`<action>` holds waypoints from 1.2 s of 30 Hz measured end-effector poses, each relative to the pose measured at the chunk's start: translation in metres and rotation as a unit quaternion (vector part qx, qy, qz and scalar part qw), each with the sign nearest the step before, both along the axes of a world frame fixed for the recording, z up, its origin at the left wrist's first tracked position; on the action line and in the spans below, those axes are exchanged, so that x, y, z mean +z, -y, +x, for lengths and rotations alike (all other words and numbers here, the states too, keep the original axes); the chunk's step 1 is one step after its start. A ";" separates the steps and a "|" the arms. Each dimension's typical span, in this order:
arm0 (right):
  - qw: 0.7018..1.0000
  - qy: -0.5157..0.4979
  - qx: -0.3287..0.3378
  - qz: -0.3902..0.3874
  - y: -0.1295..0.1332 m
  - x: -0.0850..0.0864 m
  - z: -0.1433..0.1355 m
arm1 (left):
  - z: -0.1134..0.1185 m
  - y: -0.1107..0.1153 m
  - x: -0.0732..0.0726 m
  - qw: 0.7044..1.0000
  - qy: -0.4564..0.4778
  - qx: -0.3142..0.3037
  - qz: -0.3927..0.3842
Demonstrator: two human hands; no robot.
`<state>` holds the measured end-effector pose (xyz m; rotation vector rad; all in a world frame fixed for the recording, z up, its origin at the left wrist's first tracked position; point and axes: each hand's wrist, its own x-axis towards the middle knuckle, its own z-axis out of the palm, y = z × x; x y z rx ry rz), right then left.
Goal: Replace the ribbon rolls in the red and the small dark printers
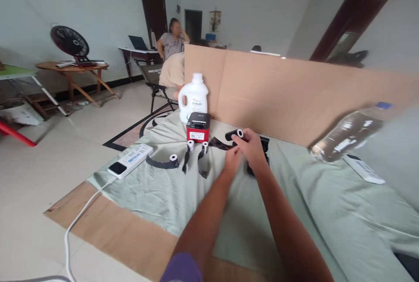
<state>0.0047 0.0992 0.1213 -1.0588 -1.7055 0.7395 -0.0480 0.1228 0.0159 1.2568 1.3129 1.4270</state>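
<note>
Near the middle of the cloth, my right hand [250, 146] is closed on a black paper roll [231, 135] with a white core end, raised a little above the cloth. Just below and left of it is my left hand [233, 158], its fingers drawn together close to a dark strip [221, 143]; what it holds, if anything, is hidden. A black device [265, 144] lies partly behind my right hand. To the left stand a red and black printer [198, 127] and small rolls [173, 158] with dark strips unrolled.
A white jug [195, 98] stands behind the printer, before a cardboard panel [262, 94]. A white power strip [131, 161] with a cable lies left. At right are a large plastic bottle [350, 133] and a white device [365, 170]. A person [172, 42] sits beyond.
</note>
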 end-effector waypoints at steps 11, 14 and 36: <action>0.970 0.217 -0.077 0.078 -0.003 -0.002 0.110 | 0.010 0.011 0.062 0.980 0.084 -0.175 0.044; 0.979 0.193 -0.013 0.071 -0.005 -0.002 0.111 | 0.019 0.013 0.059 0.976 0.146 -0.162 0.005; 0.988 0.133 -0.029 -0.068 -0.055 -0.050 0.157 | 0.017 0.022 0.038 0.932 0.166 -0.261 -0.191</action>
